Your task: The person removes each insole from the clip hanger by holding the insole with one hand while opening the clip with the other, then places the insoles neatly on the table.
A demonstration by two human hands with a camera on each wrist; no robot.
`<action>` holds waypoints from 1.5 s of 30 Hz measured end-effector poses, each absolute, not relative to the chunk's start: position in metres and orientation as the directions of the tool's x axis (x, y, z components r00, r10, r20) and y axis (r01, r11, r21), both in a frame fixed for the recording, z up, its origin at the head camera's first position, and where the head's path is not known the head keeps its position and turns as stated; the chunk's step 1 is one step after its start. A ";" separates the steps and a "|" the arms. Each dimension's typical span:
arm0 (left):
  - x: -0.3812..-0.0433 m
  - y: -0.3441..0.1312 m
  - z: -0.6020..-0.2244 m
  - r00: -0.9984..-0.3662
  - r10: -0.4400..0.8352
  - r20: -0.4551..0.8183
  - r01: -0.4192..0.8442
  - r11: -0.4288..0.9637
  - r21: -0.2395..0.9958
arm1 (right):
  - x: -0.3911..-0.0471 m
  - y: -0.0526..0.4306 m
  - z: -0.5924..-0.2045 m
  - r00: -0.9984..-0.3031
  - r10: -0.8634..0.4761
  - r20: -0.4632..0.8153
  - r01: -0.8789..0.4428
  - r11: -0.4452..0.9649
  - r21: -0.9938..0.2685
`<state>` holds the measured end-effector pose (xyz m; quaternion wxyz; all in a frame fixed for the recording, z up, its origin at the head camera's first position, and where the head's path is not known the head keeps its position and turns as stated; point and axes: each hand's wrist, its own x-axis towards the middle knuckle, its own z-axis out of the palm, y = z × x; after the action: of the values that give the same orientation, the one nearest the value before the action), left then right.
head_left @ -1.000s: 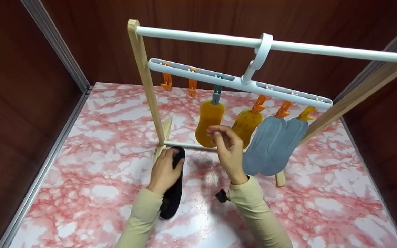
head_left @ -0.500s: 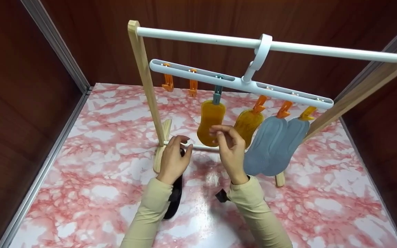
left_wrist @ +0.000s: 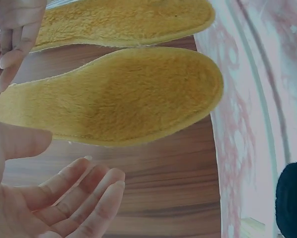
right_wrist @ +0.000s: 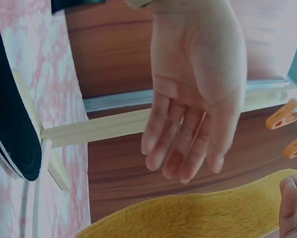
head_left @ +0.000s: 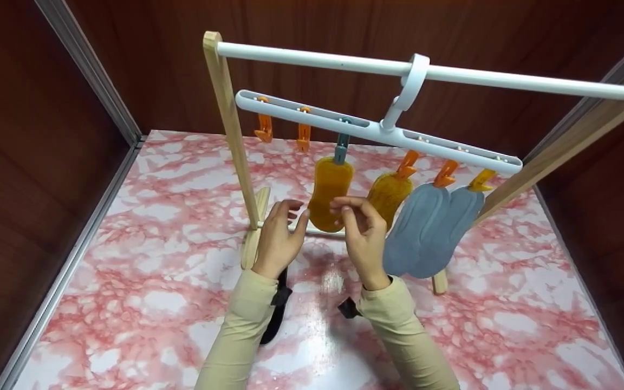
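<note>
In the head view, my left hand (head_left: 280, 238) hovers with fingers loosely bent, left of a hanging yellow insole (head_left: 329, 184). The right hand (head_left: 365, 233) is held in front of that insole's right lower side, fingers relaxed and nothing pinched. The left wrist view shows the insole's fuzzy face (left_wrist: 138, 94) between both hands; whether the right fingertips (left_wrist: 9, 57) touch it I cannot tell. A teal clip (head_left: 340, 151) grips its top. Under the left forearm lies a black insole (head_left: 274, 325), mostly hidden.
A white bar hanger (head_left: 388, 132) hangs from a wood-framed rack (head_left: 231, 135). On its right hang another yellow insole (head_left: 390, 195) and two grey insoles (head_left: 417, 227). Two orange clips (head_left: 263, 127) at the left hold nothing. Brown panels surround the pink marbled surface (head_left: 155, 303).
My left hand has lifted off the black insole and moved up and right, to beside the yellow insole. The right hand stays almost where it was.
</note>
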<state>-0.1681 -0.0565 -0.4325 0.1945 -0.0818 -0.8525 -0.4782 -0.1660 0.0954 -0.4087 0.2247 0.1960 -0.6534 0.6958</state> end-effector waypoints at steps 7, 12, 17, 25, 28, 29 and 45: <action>-0.175 -0.055 -0.430 -0.905 -0.034 0.424 0.356 0.488 0.797 | -0.167 0.095 -0.405 -0.820 0.084 0.566 -0.571 -0.049 -0.820; -0.180 -0.053 -0.431 -0.891 0.027 0.453 0.413 0.462 0.785 | -0.168 0.096 -0.404 -0.811 0.109 0.575 -0.582 -0.051 -0.812; -0.186 -0.050 -0.434 -0.880 0.061 0.471 0.455 0.397 0.797 | -0.168 0.096 -0.402 -0.796 0.134 0.590 -0.601 -0.056 -0.797; -0.192 -0.045 -0.438 -0.867 0.054 0.495 0.485 0.322 0.813 | -0.171 0.094 -0.399 -0.772 0.160 0.616 -0.631 -0.070 -0.773; -0.194 -0.042 -0.439 -0.869 0.047 0.492 0.483 0.294 0.825 | -0.171 0.093 -0.397 -0.760 0.172 0.627 -0.643 -0.062 -0.763; -0.194 -0.042 -0.439 -0.871 0.046 0.489 0.480 0.284 0.830 | -0.171 0.093 -0.396 -0.756 0.176 0.630 -0.647 -0.057 -0.761; -0.195 -0.040 -0.444 -0.868 0.007 0.496 0.473 0.317 0.822 | -0.174 0.091 -0.386 -0.720 0.210 0.662 -0.676 0.007 -0.737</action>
<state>-0.1947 -0.0397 -0.4443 0.2064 -0.1529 -0.7849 -0.5639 -0.1741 0.0915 -0.3859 0.3257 0.1848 -0.6302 0.6801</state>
